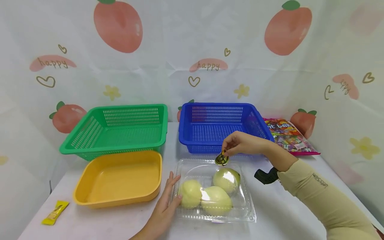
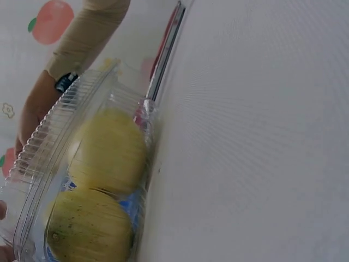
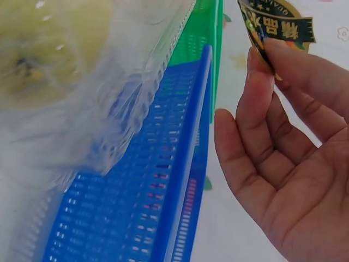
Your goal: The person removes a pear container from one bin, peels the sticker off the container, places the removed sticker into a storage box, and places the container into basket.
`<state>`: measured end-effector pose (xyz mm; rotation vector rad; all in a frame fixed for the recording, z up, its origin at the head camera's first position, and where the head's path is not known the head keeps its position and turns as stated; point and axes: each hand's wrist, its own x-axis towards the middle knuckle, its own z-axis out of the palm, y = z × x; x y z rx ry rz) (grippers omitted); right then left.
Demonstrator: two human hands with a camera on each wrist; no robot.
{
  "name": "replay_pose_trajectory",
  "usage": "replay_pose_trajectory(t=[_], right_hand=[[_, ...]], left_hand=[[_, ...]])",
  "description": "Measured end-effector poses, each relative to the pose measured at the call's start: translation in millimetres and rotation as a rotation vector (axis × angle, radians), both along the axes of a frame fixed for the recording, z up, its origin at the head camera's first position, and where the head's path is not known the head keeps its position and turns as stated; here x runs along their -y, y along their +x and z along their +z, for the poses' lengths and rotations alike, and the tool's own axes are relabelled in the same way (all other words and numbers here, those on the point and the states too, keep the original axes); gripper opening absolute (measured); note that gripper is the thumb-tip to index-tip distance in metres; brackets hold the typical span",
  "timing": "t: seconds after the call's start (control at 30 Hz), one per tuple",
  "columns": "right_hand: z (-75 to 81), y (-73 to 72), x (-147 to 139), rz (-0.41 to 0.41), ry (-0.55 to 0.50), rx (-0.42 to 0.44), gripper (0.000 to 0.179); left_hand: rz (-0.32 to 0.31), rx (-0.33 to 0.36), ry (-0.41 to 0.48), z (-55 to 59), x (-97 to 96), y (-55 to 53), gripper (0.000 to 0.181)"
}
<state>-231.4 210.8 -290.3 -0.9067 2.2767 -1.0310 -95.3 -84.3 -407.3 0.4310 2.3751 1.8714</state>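
A clear plastic clamshell box (image 1: 249,210) stands lidded on the table with three pale yellow-green fruits (image 1: 216,200) inside. My left hand (image 1: 163,205) rests against the box's left side, its fingers fairly straight. Above the far part of the lid, my right hand (image 1: 237,145) pinches a black-and-gold sticker (image 1: 222,159) between thumb and forefinger. The right wrist view shows the sticker (image 3: 278,24) curved and held by one end, its printed face partly visible. Through the box wall in the left wrist view, two of the fruits (image 2: 112,153) show.
Behind the box sits a blue basket (image 1: 183,135), with a green basket (image 1: 120,148) to its left. A yellow tray (image 1: 78,190) stands left of my left hand, near a small yellow packet (image 1: 55,212). At right lies a colourful candy bag (image 1: 291,136).
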Motion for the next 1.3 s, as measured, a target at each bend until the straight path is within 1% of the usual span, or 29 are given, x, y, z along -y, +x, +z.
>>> replay_pose_trajectory(t=[0.07,0.17,0.3,0.43,0.57,0.7,0.73,0.83,1.03,1.17,1.3], right_hand=[[0.2,-3.1,4,-0.01,0.01,0.002,0.008],[1.2,-5.9,9,-0.019,0.015,0.005,0.009],[2.5,-8.2,15,-0.027,0.019,-0.005,0.01],[3.2,-10.8,21,-0.058,0.046,-0.025,0.01],[2.9,-14.0,29,-0.086,0.066,-0.038,0.011],[1.6,-18.2,36,-0.079,0.062,-0.044,0.012],[1.5,-19.1,39,-0.08,0.061,-0.042,0.012],[1.7,-21.8,46,-0.086,0.055,-0.03,0.013],[3.1,-25.7,62,-0.072,0.032,-0.03,0.016],[1.9,-29.0,72,-0.065,0.032,-0.029,0.018],[0.3,-33.3,86,-0.051,0.044,-0.038,0.018]], left_hand=[[0.009,-0.016,-0.019,2.5,1.2,-0.8,0.052],[0.014,-0.034,-0.022,6.1,3.6,-2.1,0.054],[0.012,-0.052,-0.009,11.1,7.8,-2.7,0.055],[0.012,-0.061,0.014,16.9,12.1,-3.9,0.053],[0.019,-0.099,0.031,21.6,18.0,-8.4,0.05],[0.023,-0.135,0.027,25.4,27.0,-14.3,0.049],[0.026,-0.134,0.023,26.4,29.6,-15.6,0.049],[0.027,-0.136,-0.017,29.6,37.7,-18.8,0.049],[-0.002,-0.15,-0.088,35.9,54.7,-22.7,0.048],[0.009,-0.151,-0.127,39.8,68.5,-27.3,0.046],[0.022,-0.141,-0.162,46.0,87.3,-30.8,0.045]])
